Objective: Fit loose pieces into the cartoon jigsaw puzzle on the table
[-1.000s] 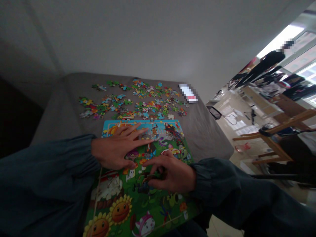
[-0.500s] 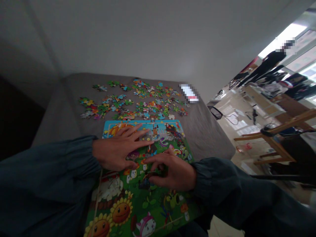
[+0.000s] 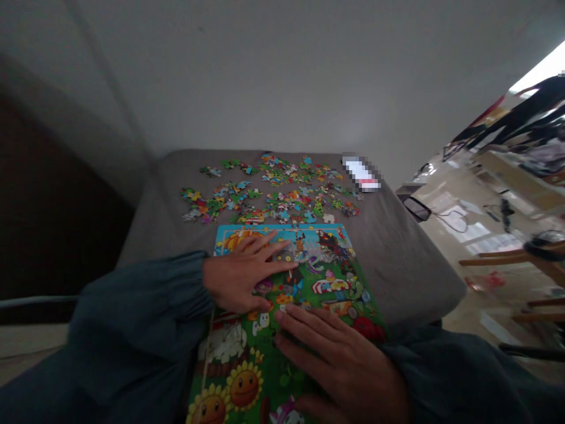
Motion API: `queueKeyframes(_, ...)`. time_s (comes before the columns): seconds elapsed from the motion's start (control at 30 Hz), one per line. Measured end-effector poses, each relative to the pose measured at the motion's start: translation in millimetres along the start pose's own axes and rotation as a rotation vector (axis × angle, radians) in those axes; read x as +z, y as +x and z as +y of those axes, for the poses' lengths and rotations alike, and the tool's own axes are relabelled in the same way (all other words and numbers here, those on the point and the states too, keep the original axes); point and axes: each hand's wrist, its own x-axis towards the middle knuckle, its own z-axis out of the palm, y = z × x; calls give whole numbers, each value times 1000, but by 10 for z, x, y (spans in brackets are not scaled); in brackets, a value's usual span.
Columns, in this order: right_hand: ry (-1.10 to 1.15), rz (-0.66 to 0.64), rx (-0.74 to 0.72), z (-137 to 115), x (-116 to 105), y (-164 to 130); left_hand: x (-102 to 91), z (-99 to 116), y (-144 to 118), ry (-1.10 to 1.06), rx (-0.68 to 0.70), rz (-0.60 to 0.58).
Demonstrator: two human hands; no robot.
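A colourful cartoon jigsaw puzzle (image 3: pixel 245 386) with sunflowers, mushrooms and a pumpkin lies in front of me, its lower end cut off by the picture's edge. My left hand (image 3: pixel 245 277) rests on the upper left part with fingers spread and nothing in them. Lower down on the right, my right hand (image 3: pixel 335 359) lies palm down over the puzzle, its fingers stretched out. What is beneath its palm is hidden. Beyond the puzzle's top edge, several loose jigsaw pieces (image 3: pixel 282 203) are scattered in heaps.
A grey cloth covers the table (image 3: pixel 410 259). At its back right lies a phone (image 3: pixel 361 174) with a lit, blurred screen. A pale wall (image 3: pixel 273 76) rises behind. On the right, past the table edge, are wooden furniture (image 3: pixel 516 259) and a person in dark clothes (image 3: pixel 529 112).
My right hand has gone from bent, pinching fingers to stretched flat, and moved nearer me on the puzzle. My left hand stays in place. The whole view has shifted left.
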Motion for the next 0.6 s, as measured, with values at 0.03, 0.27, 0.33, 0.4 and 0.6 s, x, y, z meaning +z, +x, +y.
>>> queueKeyframes(0.03,-52,9,-60,-6,37,-15,-21,12,2,4,-1,-16)
queueKeyframes(0.27,-185,131,-256,190,179,65,-113,38,29,-51,-25,-181)
queueKeyframes(0.33,-157,143,-272,244,140,92,-115,27,31,-71,-31,-187)
queueKeyframes(0.4,-121,149,-288,274,111,112,-112,14,34,-88,-27,-188)
queueKeyframes(0.6,-156,200,-328,258,188,158,-139,28,44,-82,-52,-248)
